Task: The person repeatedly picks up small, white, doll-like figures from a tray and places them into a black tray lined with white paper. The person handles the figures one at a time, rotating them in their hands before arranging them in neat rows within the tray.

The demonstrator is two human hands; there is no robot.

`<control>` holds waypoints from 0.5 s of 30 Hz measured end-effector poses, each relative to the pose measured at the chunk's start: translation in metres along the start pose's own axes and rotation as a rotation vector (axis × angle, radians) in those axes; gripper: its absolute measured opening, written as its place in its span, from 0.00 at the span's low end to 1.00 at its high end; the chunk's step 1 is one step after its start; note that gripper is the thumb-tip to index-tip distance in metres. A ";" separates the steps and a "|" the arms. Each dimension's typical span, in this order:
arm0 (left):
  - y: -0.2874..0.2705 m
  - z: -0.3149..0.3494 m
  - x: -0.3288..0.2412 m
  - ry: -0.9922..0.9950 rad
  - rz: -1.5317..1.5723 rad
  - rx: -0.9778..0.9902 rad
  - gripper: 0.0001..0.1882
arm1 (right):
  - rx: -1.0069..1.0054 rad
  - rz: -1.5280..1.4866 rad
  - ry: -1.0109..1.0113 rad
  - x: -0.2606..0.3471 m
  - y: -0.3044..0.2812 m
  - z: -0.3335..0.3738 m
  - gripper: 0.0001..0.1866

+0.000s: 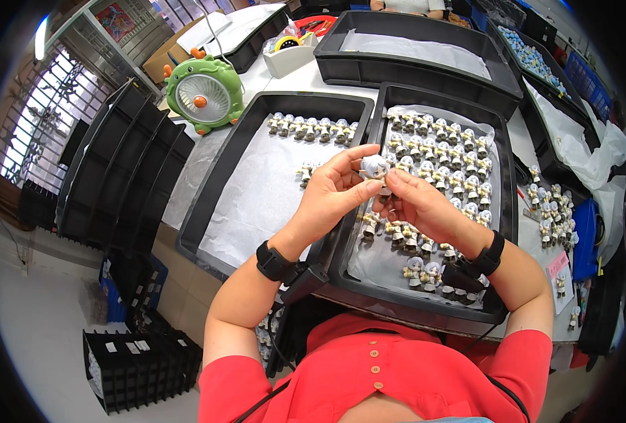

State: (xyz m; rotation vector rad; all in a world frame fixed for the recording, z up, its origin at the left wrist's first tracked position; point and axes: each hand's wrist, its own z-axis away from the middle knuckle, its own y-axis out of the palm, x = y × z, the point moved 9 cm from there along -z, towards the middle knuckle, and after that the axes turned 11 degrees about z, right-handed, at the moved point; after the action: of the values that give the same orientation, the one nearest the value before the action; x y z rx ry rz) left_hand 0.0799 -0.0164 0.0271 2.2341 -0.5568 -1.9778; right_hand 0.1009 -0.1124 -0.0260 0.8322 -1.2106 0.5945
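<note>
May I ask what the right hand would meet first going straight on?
The right hand would most likely meet the small figurine at its fingertips, then the left hand, though depth is unclear.

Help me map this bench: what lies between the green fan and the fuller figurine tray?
In the head view, a sparser black tray, lined with white paper and holding some figurines, lies between them.

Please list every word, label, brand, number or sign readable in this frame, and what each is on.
No text is legible here.
Pink slip at the right: marks too small to read.
White labels on the black ribbed stack at lower left: too small to read.
Red panel at upper left: too blurred to make out any wording.
</note>
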 end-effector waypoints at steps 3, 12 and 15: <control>-0.001 0.000 0.000 0.001 -0.001 0.001 0.28 | 0.001 0.016 0.001 0.000 0.001 0.000 0.19; 0.000 0.000 -0.001 0.012 -0.007 0.001 0.28 | -0.014 0.030 0.009 0.002 0.002 0.001 0.19; -0.001 0.000 -0.001 0.023 -0.025 -0.005 0.27 | -0.013 0.039 0.008 0.002 0.001 0.001 0.19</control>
State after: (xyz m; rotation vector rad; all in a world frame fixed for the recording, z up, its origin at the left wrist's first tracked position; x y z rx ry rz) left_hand 0.0798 -0.0147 0.0280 2.2689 -0.5231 -1.9595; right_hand 0.1001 -0.1127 -0.0236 0.7959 -1.2241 0.6202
